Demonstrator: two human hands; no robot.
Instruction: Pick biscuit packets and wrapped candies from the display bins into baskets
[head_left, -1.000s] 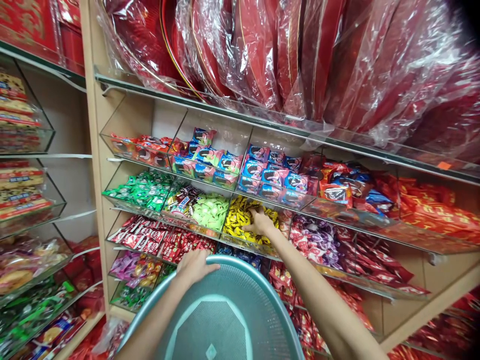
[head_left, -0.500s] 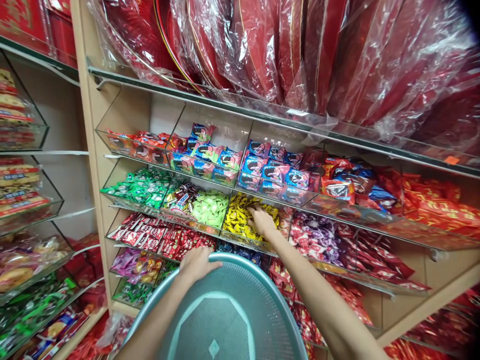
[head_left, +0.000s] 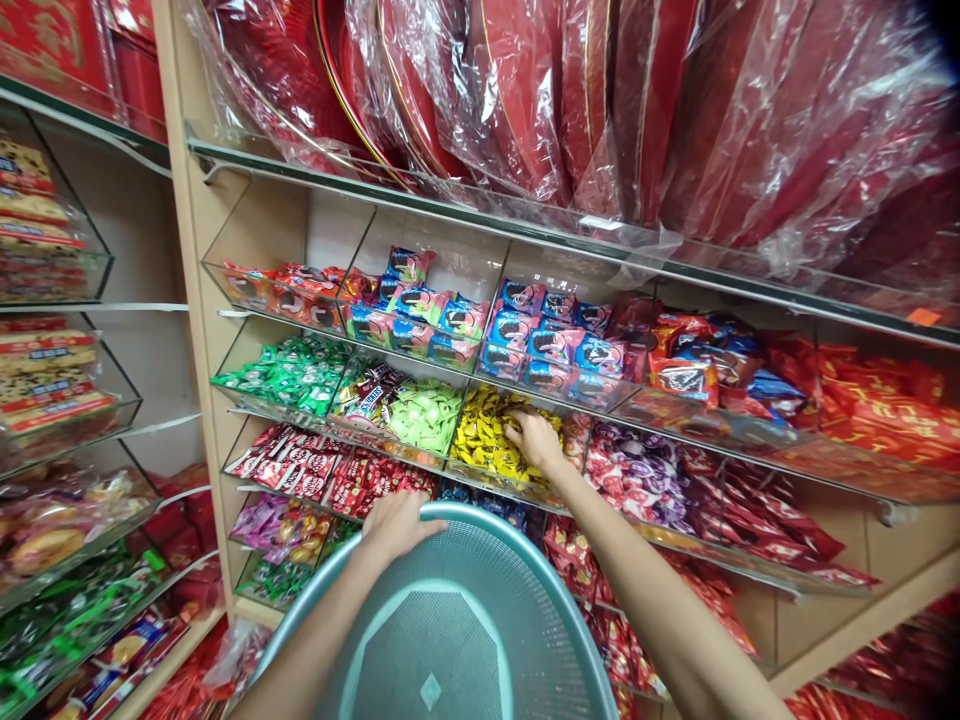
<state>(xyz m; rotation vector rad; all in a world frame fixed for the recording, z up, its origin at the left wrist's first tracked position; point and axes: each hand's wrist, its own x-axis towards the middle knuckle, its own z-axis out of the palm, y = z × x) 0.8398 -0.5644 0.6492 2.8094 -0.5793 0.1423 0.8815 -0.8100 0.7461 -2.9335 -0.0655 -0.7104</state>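
My left hand (head_left: 397, 522) grips the far rim of a green mesh plastic basket (head_left: 551, 580), fingers hooked over the edge and thumb on the inner side. Inside, the basket's bottom shows bare mesh with a pale octagonal border. Ahead and to the right, my right hand (head_left: 536, 438) reaches into a clear-walled bin of yellow-wrapped candies (head_left: 487, 440). Its fingers are bent and slightly apart, their tips touching the pile. No candy shows lifted in them. Light green candies (head_left: 424, 415) lie in the bin to the left, and purple and red wrapped ones (head_left: 641, 475) to the right.
A glass shelf edge (head_left: 480, 210) runs above the bins, carrying plastic-wrapped red items (head_left: 517, 90). Blue and pink packaged snacks (head_left: 551, 340) fill the row over my right hand. A wooden upright (head_left: 191, 250) divides off the left shelves. Red packets (head_left: 292, 460) lie beyond the basket.
The view has shifted slightly, so the shelves sit a little farther right. My right hand stays in the yellow candies with its fingers slightly moved. My left hand keeps the basket rim.
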